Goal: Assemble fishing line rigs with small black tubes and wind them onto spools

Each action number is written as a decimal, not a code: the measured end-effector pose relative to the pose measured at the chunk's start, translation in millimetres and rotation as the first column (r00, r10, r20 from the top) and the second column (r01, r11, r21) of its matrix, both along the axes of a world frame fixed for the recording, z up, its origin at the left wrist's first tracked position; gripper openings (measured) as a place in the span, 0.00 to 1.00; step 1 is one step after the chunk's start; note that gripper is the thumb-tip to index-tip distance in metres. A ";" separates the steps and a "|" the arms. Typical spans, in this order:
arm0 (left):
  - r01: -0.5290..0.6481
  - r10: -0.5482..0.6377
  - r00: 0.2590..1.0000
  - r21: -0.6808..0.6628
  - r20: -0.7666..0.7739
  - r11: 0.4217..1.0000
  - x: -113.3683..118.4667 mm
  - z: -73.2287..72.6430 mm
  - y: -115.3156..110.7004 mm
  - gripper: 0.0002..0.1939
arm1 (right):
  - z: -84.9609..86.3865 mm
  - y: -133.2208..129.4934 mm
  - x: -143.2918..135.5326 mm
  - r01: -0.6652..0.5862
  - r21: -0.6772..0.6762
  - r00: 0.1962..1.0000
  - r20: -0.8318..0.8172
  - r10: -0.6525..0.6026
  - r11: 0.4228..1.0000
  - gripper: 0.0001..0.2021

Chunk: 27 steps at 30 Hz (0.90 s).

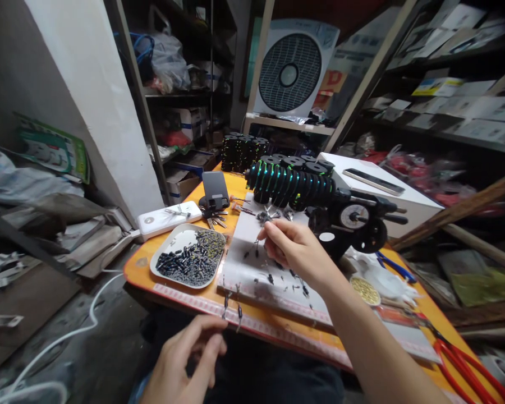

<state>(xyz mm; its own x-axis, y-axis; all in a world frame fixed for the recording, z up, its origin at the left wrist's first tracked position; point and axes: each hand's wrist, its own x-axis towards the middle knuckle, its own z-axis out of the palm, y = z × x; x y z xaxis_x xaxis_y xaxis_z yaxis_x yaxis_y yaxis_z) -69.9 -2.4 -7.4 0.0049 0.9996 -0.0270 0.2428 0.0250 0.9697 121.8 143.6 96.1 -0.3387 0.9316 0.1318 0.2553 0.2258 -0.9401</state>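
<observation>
My right hand (292,247) reaches over a white foam board (256,269) on the orange table (252,325) and pinches a small dark component by its thin wire leads. Several similar small parts lie or stick on the board. My left hand (185,359) hovers below the table's near edge, fingers curled, with thin leaded components between its fingertips near the board's front edge. A white tray (162,253) heaped with small dark cylindrical components sits left of the board.
Stacked black coils with green windings (290,179) and a black hand winder with a dial (353,221) stand behind the board. A phone stand and keys (214,199), a white power strip (164,217), red-handled cutters (467,359) and cluttered shelves surround the table.
</observation>
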 end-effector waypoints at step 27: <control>0.538 -0.075 0.335 -0.126 0.939 0.834 60.7 -5.6 5.8 0.24 | -24.8 -46.5 -3.9 -0.346 -0.500 0.784 -0.619 -0.048 0.794 0.19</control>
